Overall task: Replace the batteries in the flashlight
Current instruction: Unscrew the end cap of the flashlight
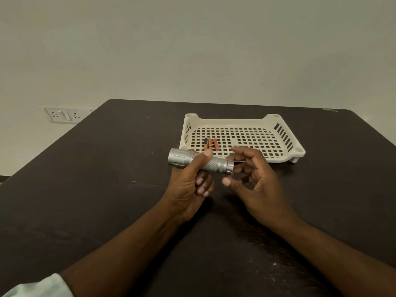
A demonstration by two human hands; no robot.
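A silver flashlight (216, 164) is held level above the dark table (102, 168), head to the left and tail cap to the right. My left hand (190, 185) grips its body, thumb on top. My right hand (250, 179) hovers just right of the tail cap, fingers loosely curved and spread, holding nothing; whether a fingertip touches the cap I cannot tell. Three small batteries (211, 144) lie side by side in the front left part of a cream perforated tray (285, 136) behind the hands.
The tray stands at the table's far middle-right. A white wall socket plate (62, 114) is on the wall beyond the table's left edge. A pale sleeve (40, 286) shows at the bottom left.
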